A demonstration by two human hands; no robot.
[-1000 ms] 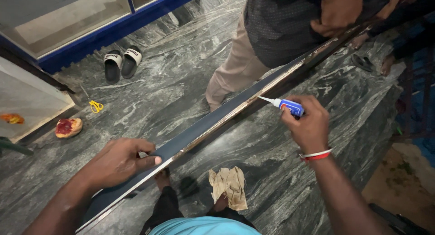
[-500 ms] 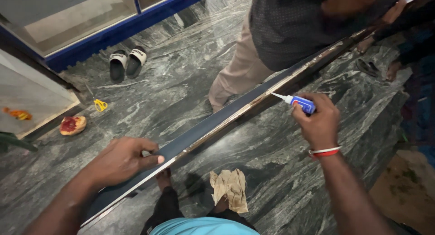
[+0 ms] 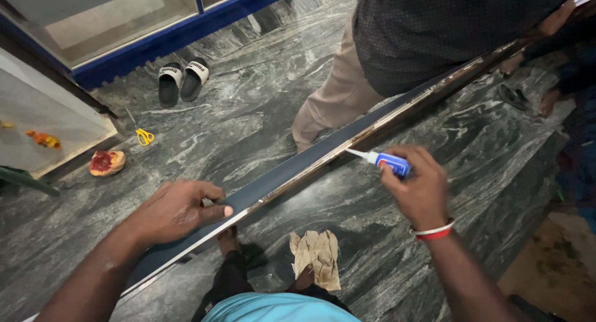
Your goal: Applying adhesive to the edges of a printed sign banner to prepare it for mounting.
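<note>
A grey veined marble floor [image 3: 261, 98] spreads under the whole scene, with a blue-framed glass cabinet [image 3: 155, 30] along its far edge and a co-worker [image 3: 397, 42] in a dark shirt and tan trousers standing at the upper right. Across the floor runs a long dark panel [image 3: 292, 170], held on a slant from lower left to upper right, its pale edge strip facing the camera wearer. The left hand [image 3: 177, 210] lies flat on the panel's near end, fingers spread and curled over the edge, pressing it steady. The right hand [image 3: 419, 191], a red and white band at its wrist, has its fingers closed round a small blue glue tube [image 3: 388, 162], the white nozzle touching the panel's edge near its middle. Against the frames of a second ago the tube sits further along the edge, towards the co-worker, while the left hand has kept its place; this suggests a line of adhesive is being laid along the strip and is roughly halfway. A crumpled tan rag [image 3: 318, 255] lies by the wearer's feet. Black and white sandals [image 3: 181, 81], yellow scissors [image 3: 144, 136] and a red round object [image 3: 107, 162] sit well apart at left.
</note>
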